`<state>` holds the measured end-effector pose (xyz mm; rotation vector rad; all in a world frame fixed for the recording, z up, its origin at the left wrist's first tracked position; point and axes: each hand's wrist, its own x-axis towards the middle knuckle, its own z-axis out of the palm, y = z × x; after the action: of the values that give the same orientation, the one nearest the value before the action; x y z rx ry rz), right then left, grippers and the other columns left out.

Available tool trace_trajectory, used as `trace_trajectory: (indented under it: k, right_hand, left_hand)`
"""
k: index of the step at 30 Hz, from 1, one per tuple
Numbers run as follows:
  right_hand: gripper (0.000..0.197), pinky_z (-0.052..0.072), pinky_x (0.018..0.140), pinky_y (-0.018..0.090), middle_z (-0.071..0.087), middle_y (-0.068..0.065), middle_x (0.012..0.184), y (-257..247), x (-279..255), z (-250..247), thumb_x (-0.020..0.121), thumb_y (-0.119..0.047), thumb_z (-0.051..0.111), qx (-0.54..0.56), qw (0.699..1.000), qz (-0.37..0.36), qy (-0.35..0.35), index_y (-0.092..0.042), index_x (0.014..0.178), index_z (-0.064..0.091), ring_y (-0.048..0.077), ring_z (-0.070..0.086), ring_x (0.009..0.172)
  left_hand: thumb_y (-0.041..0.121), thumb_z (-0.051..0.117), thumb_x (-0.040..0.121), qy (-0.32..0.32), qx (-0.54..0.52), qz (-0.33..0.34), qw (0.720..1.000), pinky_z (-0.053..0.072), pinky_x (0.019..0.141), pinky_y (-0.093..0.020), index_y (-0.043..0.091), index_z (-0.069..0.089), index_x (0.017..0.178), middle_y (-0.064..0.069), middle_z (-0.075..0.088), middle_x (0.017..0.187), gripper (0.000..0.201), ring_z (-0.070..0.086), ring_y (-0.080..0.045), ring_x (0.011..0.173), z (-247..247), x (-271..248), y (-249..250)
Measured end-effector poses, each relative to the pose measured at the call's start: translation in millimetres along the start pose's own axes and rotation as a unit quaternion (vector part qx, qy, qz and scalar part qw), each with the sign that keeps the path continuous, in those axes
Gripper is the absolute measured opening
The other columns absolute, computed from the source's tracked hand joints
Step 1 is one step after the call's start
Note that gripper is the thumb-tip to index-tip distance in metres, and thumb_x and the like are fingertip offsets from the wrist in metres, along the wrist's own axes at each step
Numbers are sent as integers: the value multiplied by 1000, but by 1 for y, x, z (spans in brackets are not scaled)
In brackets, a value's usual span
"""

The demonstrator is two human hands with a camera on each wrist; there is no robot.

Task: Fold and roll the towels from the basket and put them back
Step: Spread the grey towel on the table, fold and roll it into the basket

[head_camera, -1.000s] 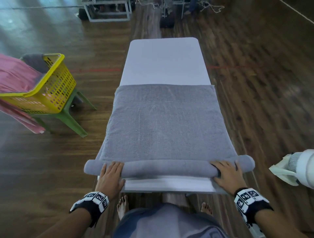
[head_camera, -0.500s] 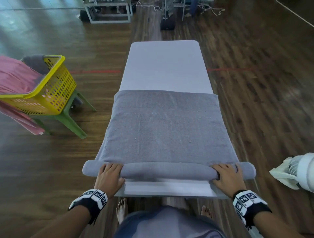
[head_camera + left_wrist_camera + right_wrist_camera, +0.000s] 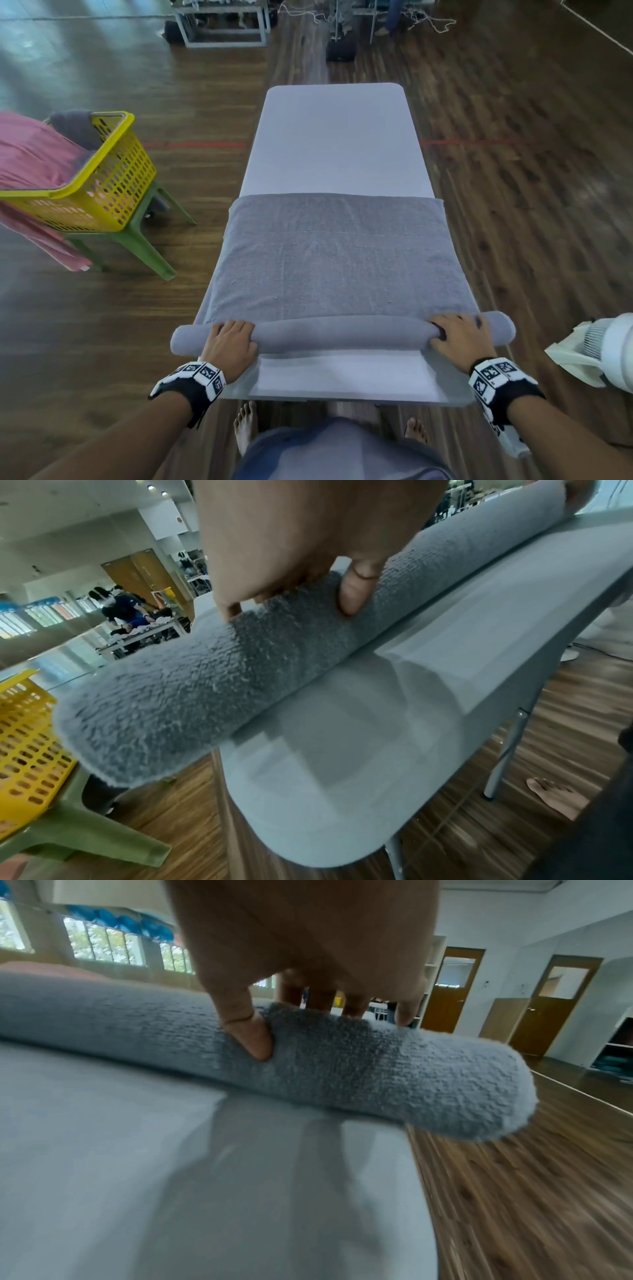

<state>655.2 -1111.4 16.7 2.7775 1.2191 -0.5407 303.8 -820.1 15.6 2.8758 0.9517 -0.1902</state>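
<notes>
Towel (image 3: 337,260) soft, limp, light; I judge roll (image 3: 342,334) loosens if slack. My left hand (image 3: 229,346), right hand (image 3: 460,339) each curled over roll near its ends; hold there, even.

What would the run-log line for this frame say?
stage: rolling | grey towel: partly rolled on table | left hand, right hand: gripping roll ends | yellow basket: left of table

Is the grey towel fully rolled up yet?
No: in the head view only the near edge of the grey towel is rolled, under both hands; the rest lies flat on the table.
</notes>
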Motion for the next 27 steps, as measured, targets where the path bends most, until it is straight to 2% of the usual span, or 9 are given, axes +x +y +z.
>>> trace_trajectory:
  k: [4,6,7,10,13,15,20,24,27]
  right_hand:
    - [39,8,116,55,47,-12,142,-6,12,-10,97,-36,40,33,999,6,40,-38,135,45,12,37,133]
    - [44,3,116,54,43,-11,145,-8,8,-7,96,-50,40,74,997,1,31,-37,139,42,12,33,137]
    - [51,0,115,53,42,-11,146,-9,4,-2,93,-57,44,77,997,-6,15,-36,140,41,12,31,139]
    - [57,-1,117,54,48,-9,138,-6,-10,13,83,-50,61,69,997,-14,12,-34,136,45,14,37,134]
    - [52,2,118,55,55,-8,127,-7,-19,23,79,-36,66,75,996,2,49,-34,129,52,15,44,127]
    - [53,3,117,57,57,-7,123,-9,-27,31,76,-30,68,81,994,13,73,-31,126,55,17,47,124]
    - [57,10,114,62,61,-1,118,-9,-63,52,67,-21,78,106,988,18,106,-24,121,59,24,51,120]
    - [60,12,113,63,61,-1,118,-6,-88,64,65,-22,81,115,988,29,101,-27,120,58,25,52,120]
    - [58,12,114,62,62,-2,117,-4,-97,70,65,-20,80,118,987,31,107,-27,118,59,24,53,119]
  left_hand:
    - [39,16,95,4,-28,-47,998,34,109,-48,11,42,139,-6,52,135,58,48,-27,125,4,7,-3]
    - [50,22,97,-23,-36,-55,998,22,116,-47,12,32,146,-6,41,147,63,34,-27,138,13,5,-6]
    - [56,34,95,-35,-31,-45,998,19,116,-47,12,32,146,-5,39,149,68,32,-25,140,16,2,-8]
    - [44,67,78,-51,-4,-3,999,28,113,-45,11,44,139,-4,51,138,72,46,-25,129,16,-5,-11]
    - [23,78,63,-7,-18,18,1000,47,93,-42,12,61,118,-2,66,112,59,63,-24,102,12,-8,-10]
    - [19,80,57,13,-30,16,999,51,86,-40,12,65,111,-1,69,104,57,65,-23,93,10,-12,-6]
    - [22,75,59,26,-48,16,998,50,86,-41,13,66,111,0,69,104,53,64,-21,93,14,-38,3]
    - [36,48,67,44,-58,33,997,49,86,-39,14,67,109,1,69,104,51,64,-18,91,17,-66,8]
    - [41,45,68,51,-67,38,996,49,85,-37,14,67,110,1,69,104,54,64,-18,91,20,-81,10]
